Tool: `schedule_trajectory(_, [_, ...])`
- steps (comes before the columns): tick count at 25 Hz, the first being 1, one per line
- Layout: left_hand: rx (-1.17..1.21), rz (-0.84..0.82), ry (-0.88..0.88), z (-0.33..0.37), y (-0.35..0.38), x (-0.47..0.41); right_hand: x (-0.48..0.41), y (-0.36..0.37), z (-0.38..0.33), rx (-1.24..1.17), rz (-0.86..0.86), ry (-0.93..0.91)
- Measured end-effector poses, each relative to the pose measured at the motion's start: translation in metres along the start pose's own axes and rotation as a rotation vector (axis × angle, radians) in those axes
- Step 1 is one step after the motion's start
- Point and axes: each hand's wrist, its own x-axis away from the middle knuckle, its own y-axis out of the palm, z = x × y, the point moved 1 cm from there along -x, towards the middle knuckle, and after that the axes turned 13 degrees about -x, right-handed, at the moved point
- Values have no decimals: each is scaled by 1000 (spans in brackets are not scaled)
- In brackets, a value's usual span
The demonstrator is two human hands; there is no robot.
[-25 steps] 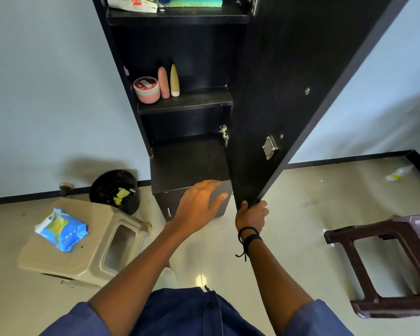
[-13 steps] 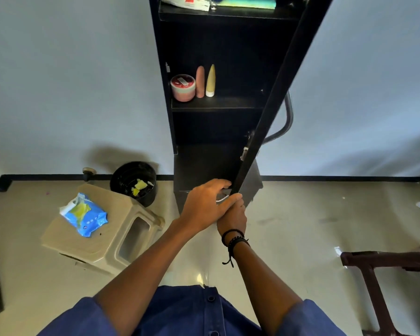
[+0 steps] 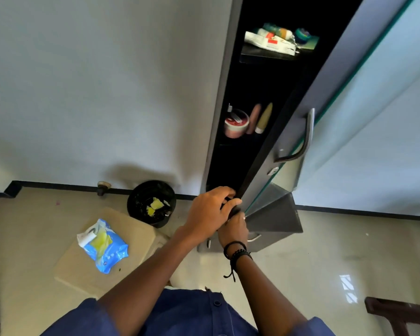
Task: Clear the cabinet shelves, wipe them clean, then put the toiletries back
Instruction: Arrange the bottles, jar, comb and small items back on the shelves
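The tall black cabinet (image 3: 224, 76) stands against the wall with its door (image 3: 286, 132) swung nearly closed, leaving a narrow gap. Through the gap, a white box (image 3: 268, 43) and a teal item (image 3: 303, 35) lie on the upper shelf. A round pink jar (image 3: 237, 123), a pink tube (image 3: 254, 118) and a yellow tube (image 3: 264, 117) stand on the middle shelf. My left hand (image 3: 210, 210) grips the door's lower edge. My right hand (image 3: 235, 230) holds the door's bottom corner just below it, partly covered by the left.
The door carries a metal handle (image 3: 306, 137). A black bin (image 3: 141, 194) with scraps sits by the wall. Left of me, a beige stool (image 3: 136, 241) carries a blue wipes pack (image 3: 102, 246). A dark chair (image 3: 398, 314) is at the bottom right.
The door has swung from wide open to nearly closed. My left hand moved from the lower cabinet front onto the door edge, over my right hand.
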Motion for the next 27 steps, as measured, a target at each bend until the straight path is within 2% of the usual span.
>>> schedule_trajectory(4, [-20, 11, 18, -27, -9, -27, -4, 28, -26, -15, 20, 84])
schedule_trajectory(7, [-38, 23, 64, -46, -12, -44, -11, 43, -43, 64, 9, 111])
schedule_trajectory(13, [-64, 90, 72, -72, -6, -70, -34, 60, -67, 320, -69, 21])
schedule_trajectory(16, [-72, 118, 66, -82, -7, -85, -50, 67, -78, 425, -144, -5])
schedule_trajectory(21, [-98, 150, 75, -96, -3, -111, -77, 71, -87, 452, -295, 47])
schedule_trajectory(27, [-113, 106, 28, -102, -3, -129, -100, 72, -96, 468, -400, 46])
